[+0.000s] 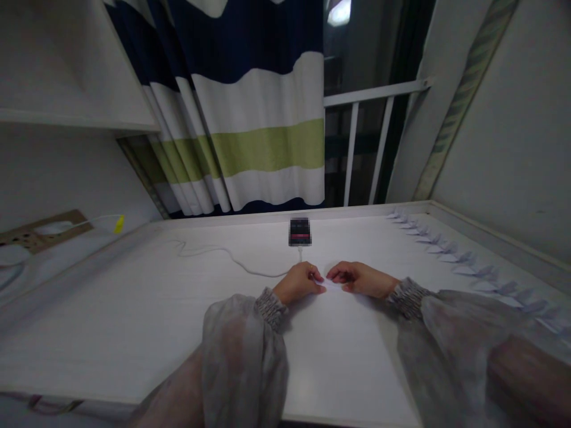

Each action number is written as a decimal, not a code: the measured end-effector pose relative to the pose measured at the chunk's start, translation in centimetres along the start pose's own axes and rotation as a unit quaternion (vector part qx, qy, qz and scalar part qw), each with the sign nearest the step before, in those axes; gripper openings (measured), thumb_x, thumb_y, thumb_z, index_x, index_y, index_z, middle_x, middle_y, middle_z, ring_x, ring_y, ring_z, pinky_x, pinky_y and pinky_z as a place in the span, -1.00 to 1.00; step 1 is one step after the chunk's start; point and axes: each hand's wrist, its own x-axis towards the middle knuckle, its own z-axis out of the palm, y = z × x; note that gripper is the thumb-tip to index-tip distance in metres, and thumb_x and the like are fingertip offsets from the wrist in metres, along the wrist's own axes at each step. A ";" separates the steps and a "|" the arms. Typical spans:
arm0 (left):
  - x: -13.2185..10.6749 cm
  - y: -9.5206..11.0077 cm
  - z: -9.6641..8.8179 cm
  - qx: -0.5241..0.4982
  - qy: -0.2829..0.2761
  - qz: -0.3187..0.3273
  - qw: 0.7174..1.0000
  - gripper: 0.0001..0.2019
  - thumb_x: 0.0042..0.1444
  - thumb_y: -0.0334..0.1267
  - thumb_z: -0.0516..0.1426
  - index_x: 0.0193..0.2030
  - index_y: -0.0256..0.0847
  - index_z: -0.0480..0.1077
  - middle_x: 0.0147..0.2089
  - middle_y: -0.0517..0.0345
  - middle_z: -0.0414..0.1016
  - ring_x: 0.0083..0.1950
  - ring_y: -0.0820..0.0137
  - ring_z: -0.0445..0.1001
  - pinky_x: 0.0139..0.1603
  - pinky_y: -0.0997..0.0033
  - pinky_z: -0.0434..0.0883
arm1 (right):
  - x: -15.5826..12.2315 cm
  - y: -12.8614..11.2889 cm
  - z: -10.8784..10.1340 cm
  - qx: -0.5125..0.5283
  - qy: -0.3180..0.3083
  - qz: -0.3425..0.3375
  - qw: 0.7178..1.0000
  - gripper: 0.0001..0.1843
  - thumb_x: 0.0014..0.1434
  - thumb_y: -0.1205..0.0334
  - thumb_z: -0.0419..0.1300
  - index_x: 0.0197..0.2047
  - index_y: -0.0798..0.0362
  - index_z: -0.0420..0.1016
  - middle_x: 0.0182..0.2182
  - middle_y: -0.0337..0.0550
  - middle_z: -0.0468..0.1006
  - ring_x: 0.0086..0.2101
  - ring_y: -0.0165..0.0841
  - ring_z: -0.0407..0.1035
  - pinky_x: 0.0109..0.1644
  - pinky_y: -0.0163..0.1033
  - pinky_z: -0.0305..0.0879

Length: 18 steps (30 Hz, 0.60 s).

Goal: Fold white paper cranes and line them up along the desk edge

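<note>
Two hands on one small piece of white paper, mid-frame; I read this as a handling or folding step, unfinished.
My left hand (300, 280) has its fingers pinched on the left end of the white paper (332, 286); my right hand (363, 278) has its fingers grasping the right end. Paper sits low on the worktop (223, 345), just right of frame centre, below the dark device (300, 232) and its white cable (263, 275). Row of folded white pieces (464, 258) runs down the right side, well apart. Crease detail too small for me to tell. Next move, my judgement: calls for light, steady fingers and lined-up edges; slip risk if either side loosens.
</note>
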 end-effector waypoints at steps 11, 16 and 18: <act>0.2 0.6 -0.5 0.033 -0.009 -0.009 0.999 -0.73 -0.40 -0.33 0.24 -0.44 -0.29 0.38 -0.62 0.33 0.24 -0.58 0.57 0.19 -0.57 0.57 0.11 | 0.6 -1.1 2.2 -0.129 0.121 -0.015 0.984 -0.80 -0.21 0.24 0.22 -0.48 0.12 0.31 -0.57 -0.32 0.25 -0.51 -0.47 0.14 -0.42 -0.32 0.09; 0.3 0.5 -0.4 0.069 -0.002 -0.012 0.998 -0.71 -0.40 -0.35 0.25 -0.42 -0.28 0.36 -0.61 0.32 0.26 -0.57 0.56 0.20 -0.55 0.57 0.12 | 1.1 -1.7 3.3 -0.249 0.129 -0.016 0.960 -0.81 -0.23 0.41 0.20 -0.50 0.10 0.25 -0.55 -0.31 0.22 -0.51 -0.48 0.11 -0.44 -0.36 0.08; 0.4 0.4 -0.4 0.075 -0.001 -0.008 0.997 -0.72 -0.39 -0.34 0.24 -0.42 -0.28 0.35 -0.62 0.33 0.25 -0.57 0.56 0.19 -0.55 0.57 0.12 | 1.0 -1.8 3.2 -0.258 0.121 -0.013 0.958 -0.80 -0.22 0.43 0.18 -0.48 0.09 0.24 -0.55 -0.32 0.20 -0.51 -0.47 0.10 -0.44 -0.36 0.08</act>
